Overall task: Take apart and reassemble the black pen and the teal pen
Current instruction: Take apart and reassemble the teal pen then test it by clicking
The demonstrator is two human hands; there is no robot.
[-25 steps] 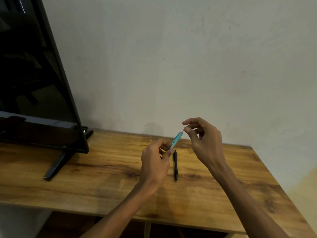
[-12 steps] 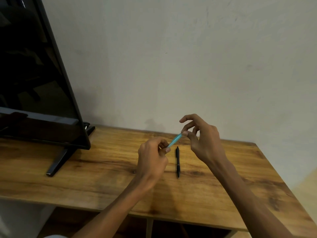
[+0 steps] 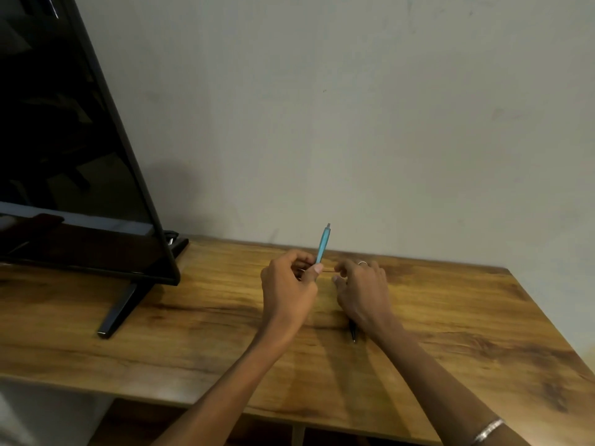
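Surface: a wooden table [image 3: 450, 333] with dark grain, set against a plain pale wall [image 3: 354, 123]. Under its front edge a dark open space shows, split by a wooden upright.

Grip: the left hand [image 3: 286, 291] pinches the teal pen [image 3: 323, 244] at its lower end between thumb and curled fingers. The pen stands nearly upright above that pinch, leaning slightly right, its grey end topmost against the wall.

Just right of the grip, the right hand [image 3: 363, 294] lies low over the table with fingers curled, a ring [image 3: 362, 263] on one finger. A thin pale piece appears to run between the two hands; whether the right fingertips pinch it cannot be told.

The black pen [image 3: 353, 331] lies on the table below and right of the grip, mostly hidden beneath the right hand and wrist; only its near tip shows.

A bracelet [image 3: 487, 430] sits on the right forearm. Far left of the grip a dark TV [image 3: 64, 156] stands on a black foot [image 3: 119, 310].
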